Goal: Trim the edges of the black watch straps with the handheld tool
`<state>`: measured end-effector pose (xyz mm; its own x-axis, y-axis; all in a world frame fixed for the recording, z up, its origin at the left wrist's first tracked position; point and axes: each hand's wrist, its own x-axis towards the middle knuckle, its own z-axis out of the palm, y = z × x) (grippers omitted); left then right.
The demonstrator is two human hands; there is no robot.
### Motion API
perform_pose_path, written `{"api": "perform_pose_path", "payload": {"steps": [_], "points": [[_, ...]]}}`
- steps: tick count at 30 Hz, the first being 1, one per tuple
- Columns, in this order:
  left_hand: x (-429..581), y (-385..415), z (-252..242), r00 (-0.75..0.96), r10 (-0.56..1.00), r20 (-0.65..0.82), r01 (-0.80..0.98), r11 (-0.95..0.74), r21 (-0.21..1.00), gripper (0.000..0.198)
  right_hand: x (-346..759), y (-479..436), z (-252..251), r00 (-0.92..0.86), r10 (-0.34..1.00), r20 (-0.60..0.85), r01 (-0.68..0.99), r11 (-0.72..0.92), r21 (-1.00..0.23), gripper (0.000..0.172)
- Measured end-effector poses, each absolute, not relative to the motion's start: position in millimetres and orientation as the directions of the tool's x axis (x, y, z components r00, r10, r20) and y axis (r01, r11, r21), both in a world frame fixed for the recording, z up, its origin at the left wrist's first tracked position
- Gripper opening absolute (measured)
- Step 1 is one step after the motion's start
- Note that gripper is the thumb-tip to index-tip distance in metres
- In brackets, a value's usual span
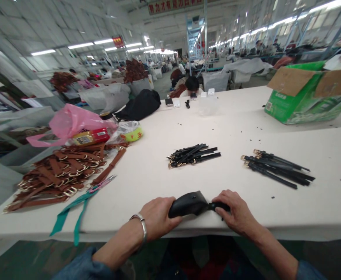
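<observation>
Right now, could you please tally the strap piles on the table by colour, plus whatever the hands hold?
Brown pile: 1
Black piles: 2
Black piece, held by left hand and right hand: 1
Total: 4

Factory hall: long worktables (pixel 164 155), strap piles (pixel 56 175), fluorescent rows, distant workers.

A leather piece (pixel 187 204) is lying on the table (pixel 158 171) at its near edge, between the left hand (pixel 158 217) and right hand (pixel 236 214) gripping it. From it, a strap bundle (pixel 193 154) is sitting at twelve o'clock, another bundle (pixel 275 167) at two o'clock and a belt heap (pixel 59 175) at ten o'clock. A box (pixel 304 101) is resting farther back, toward one o'clock.
</observation>
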<state>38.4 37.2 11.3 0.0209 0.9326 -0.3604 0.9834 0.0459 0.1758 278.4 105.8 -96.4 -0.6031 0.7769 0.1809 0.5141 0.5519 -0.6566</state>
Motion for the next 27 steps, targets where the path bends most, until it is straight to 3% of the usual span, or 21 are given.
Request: {"api": "perform_pose_path", "payload": {"steps": [11, 18, 27], "points": [[4.4, 18.3, 8.1, -0.097, 0.945, -0.312, 0.971, 0.159, 0.178, 0.027, 272.8, 102.4, -86.2, -0.613, 0.778, 0.133, 0.568, 0.552, -0.610, 0.016], [4.2, -1.9, 17.7, -0.102, 0.938, -0.331, 0.963, 0.176, 0.204, 0.025, 265.7, 95.8, -85.6, -0.669, 0.682, 0.295, 0.480, 0.700, -0.529, 0.021], [25.9, -4.9, 27.5, -0.038, 0.913, -0.405, 0.981, 0.112, 0.160, 0.024, 275.2, 96.9, -93.7, -0.681, 0.658, 0.322, 0.261, 0.628, -0.733, 0.020]]}}
